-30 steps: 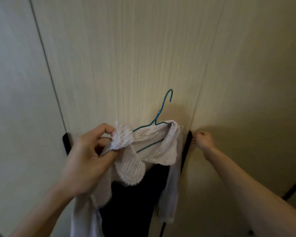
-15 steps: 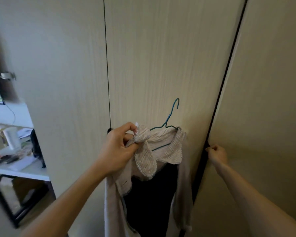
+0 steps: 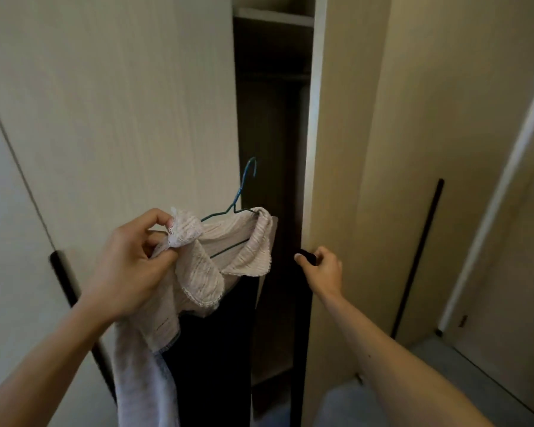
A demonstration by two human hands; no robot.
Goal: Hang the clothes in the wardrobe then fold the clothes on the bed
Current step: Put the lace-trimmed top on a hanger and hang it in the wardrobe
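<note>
The wardrobe door now stands further open; my right grip curls round its handle, my left grip pinches the cream blouse on the blue hanger, before the dark opening

Dim, warm indoor light, soft and flat; the source is out of frame, perhaps behind the wearer. The door panels are evenly lit, no glare. The wardrobe interior drops to near black. The dark garment and the black door handle lose detail against it. There is a faint shadow from the left hand on the pale blouse. Straight edges bow towards the margins, a wide-angle effect. Overall slightly soft, and the forearms are smeared at the bottom corners.
</note>
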